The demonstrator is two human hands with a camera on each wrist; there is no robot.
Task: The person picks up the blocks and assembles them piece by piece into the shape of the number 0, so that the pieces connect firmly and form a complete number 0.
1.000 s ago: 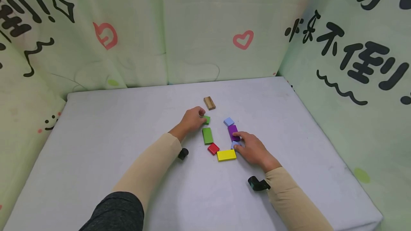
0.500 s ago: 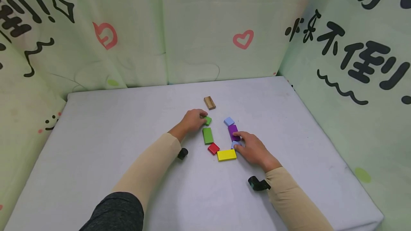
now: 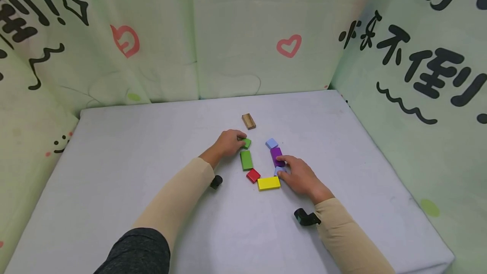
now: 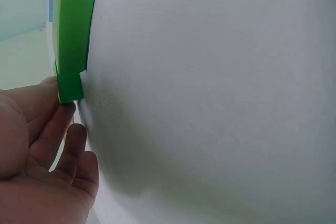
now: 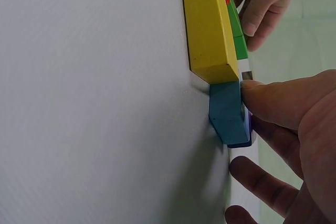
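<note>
Staged recording booth, pale green printed cloth walls (image 3: 236, 33), grey padded table (image 3: 114, 160), coloured play blocks (image 3: 268, 183)

Pale grey table (image 3: 114, 172), green cloth walls (image 3: 228, 33) — hearts, black lettering

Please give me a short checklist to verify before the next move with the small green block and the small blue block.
1. Left hand touches small green block: ok.
2. Right hand fingers on small blue block: ok.
3. Small blue block meets yellow block at a corner: ok.
4. Small green block flush with long green block: cannot tell.
5. Wooden block lies apart from both hands: ok.
</note>
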